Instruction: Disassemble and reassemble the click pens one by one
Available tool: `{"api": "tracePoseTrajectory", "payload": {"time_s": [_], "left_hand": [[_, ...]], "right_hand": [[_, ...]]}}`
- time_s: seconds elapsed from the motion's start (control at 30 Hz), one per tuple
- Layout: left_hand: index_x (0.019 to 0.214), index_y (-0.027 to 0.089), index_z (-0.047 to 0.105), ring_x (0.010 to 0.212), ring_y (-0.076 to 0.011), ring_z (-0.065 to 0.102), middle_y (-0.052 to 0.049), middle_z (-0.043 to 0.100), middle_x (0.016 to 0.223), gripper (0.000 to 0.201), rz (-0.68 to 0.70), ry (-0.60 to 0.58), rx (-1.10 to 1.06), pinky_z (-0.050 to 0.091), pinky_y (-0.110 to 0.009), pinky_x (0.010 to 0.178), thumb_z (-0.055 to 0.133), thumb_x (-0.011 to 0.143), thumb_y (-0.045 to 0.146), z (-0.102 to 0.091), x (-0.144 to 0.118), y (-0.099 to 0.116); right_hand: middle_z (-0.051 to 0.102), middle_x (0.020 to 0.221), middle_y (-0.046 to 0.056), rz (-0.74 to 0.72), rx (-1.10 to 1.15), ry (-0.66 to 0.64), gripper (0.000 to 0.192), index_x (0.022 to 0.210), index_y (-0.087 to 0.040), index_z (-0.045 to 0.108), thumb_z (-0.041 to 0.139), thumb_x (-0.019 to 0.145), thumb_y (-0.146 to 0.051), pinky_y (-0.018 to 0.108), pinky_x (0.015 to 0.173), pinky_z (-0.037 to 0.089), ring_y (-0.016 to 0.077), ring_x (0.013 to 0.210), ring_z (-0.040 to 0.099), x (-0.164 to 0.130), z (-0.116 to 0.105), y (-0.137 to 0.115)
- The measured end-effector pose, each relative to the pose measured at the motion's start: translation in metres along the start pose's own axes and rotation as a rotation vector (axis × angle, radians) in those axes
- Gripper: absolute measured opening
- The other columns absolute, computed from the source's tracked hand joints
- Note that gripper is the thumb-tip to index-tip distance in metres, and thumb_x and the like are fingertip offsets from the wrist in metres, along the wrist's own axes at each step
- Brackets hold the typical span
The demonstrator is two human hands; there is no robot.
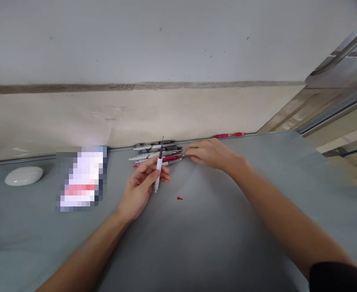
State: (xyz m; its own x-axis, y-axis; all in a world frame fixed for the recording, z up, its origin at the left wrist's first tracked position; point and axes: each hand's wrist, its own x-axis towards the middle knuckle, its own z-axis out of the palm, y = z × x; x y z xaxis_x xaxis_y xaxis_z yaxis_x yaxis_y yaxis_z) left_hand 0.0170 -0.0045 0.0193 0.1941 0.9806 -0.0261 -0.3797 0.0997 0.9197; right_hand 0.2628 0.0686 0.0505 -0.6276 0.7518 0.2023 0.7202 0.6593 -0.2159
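Over table, left hand point(143, 184) upright pen point(159, 164) (fingers curled)

Both bare forearms stretch forward; the left hand point(143, 184) is palm-up with fingers curled closed, the right hand point(207, 154) palm-down, fingertips pinched.

The table point(196, 235) looks smooth, matt grey; the pen point(159, 170) glossy white plastic; the wall point(166, 109) rough, matt.

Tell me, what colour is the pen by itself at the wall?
Pink-red; the lone pen shows in the head view.
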Motion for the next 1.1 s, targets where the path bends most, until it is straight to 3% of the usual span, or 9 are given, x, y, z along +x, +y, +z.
{"api": "tracePoseTrajectory", "payload": {"time_s": [0.27,0.4,0.47,0.53,0.7,0.9,1.1], "left_hand": [[0.119,0.025,0.067,0.083,-0.0177,0.069,-0.004,0.074,0.094,0.034,0.005,0.003,-0.004,0.054,-0.036,0.083,0.072,0.085,0.025,0.0,0.0,0.0],[0.121,0.026,0.067,0.085,-0.0181,0.068,-0.004,0.074,0.096,0.039,0.024,0.004,-0.018,0.055,-0.037,0.082,0.075,0.082,0.025,0.002,-0.001,0.0],[0.123,0.027,0.067,0.083,-0.017,0.068,-0.004,0.073,0.098,0.042,0.031,-0.006,-0.014,0.056,-0.036,0.082,0.075,0.081,0.024,0.002,-0.002,0.0],[0.125,0.027,0.066,0.082,-0.0161,0.067,-0.004,0.072,0.097,0.045,0.041,-0.021,-0.014,0.056,-0.036,0.08,0.076,0.08,0.023,0.003,-0.003,0.001],[0.123,0.029,0.066,0.084,-0.0169,0.068,-0.002,0.07,0.093,0.047,0.032,-0.078,-0.087,0.06,-0.04,0.08,0.078,0.078,0.021,0.004,-0.005,0.002],[0.119,0.027,0.065,0.088,-0.0181,0.067,-0.002,0.069,0.098,0.043,-0.005,-0.081,-0.113,0.063,-0.042,0.077,0.076,0.079,0.02,0.008,-0.008,0.004],[0.122,0.024,0.063,0.088,-0.0177,0.066,-0.004,0.067,0.102,0.045,-0.021,-0.073,-0.067,0.063,-0.041,0.077,0.076,0.079,0.02,0.008,-0.007,0.01]], "right_hand": [[0.078,0.094,0.0,0.075,-0.029,-0.083,0.032,0.094,-0.029,0.076,0.061,0.076,-0.008,0.028,0.064,0.039,0.0183,0.079,0.066,0.008,-0.006,-0.003],[0.076,0.087,-0.002,0.245,0.363,0.055,0.039,0.109,-0.031,0.074,0.066,0.074,-0.016,0.028,0.068,0.047,0.0159,0.074,0.067,0.0,-0.005,-0.009],[0.075,0.087,-0.002,0.353,0.64,0.146,0.033,0.105,-0.029,0.076,0.069,0.074,-0.022,0.026,0.063,0.048,0.0139,0.068,0.066,-0.007,-0.002,-0.015],[0.073,0.075,-0.001,0.449,0.938,0.155,0.028,0.102,-0.026,0.076,0.071,0.076,-0.031,0.027,0.063,0.051,0.0122,0.061,0.063,-0.013,0.003,-0.023],[0.072,0.081,-0.002,0.463,1.49,0.311,0.025,0.092,-0.025,0.076,0.08,0.068,-0.031,0.029,0.064,0.057,0.0113,0.065,0.064,-0.02,0.023,-0.047],[0.07,0.084,-0.002,0.394,1.715,0.397,0.022,0.089,-0.024,0.074,0.081,0.068,-0.026,0.029,0.067,0.06,0.0109,0.069,0.065,-0.021,0.038,-0.061],[0.068,0.089,-0.002,0.334,1.772,0.363,0.02,0.088,-0.024,0.074,0.08,0.069,-0.024,0.027,0.064,0.06,0.0113,0.072,0.064,-0.025,0.042,-0.058]]}}
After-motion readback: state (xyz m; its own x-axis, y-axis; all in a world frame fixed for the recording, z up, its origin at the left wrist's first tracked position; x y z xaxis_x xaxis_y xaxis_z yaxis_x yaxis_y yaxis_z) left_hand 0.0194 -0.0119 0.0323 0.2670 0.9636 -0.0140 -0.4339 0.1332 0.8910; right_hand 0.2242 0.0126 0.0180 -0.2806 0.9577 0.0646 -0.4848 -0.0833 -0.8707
